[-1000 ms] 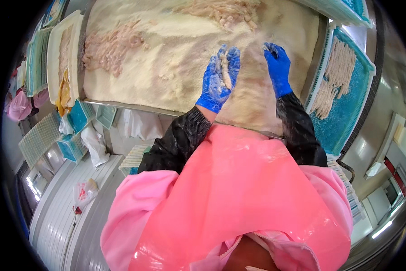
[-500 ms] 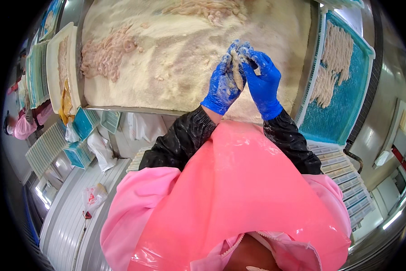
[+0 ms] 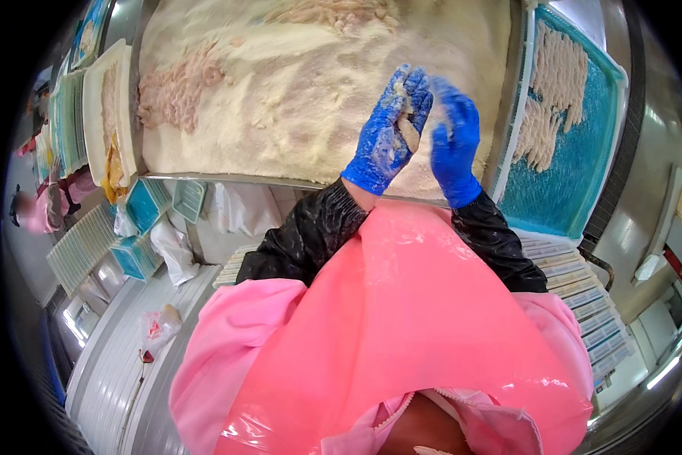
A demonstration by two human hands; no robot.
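My left hand, in a powder-coated blue glove, is turned palm up with fingers curled round a pale coated strip. My right hand, also gloved in blue, is raised just right of it, its fingers smeared by motion. Both are over a large metal-edged tray spread with pale breading powder, with raw pinkish meat strips at its left and far side. To the right, a teal lined tray holds rows of coated strips.
At left stand a white tub and stacked trays, with a person in pink beyond. Below are small teal crates, white bags and a plastic bag on ribbed metal. Racks sit lower right.
My hands came together around the strip, then my right hand drew slightly away to the right. My left hand has moved up and right, still holding the strip.
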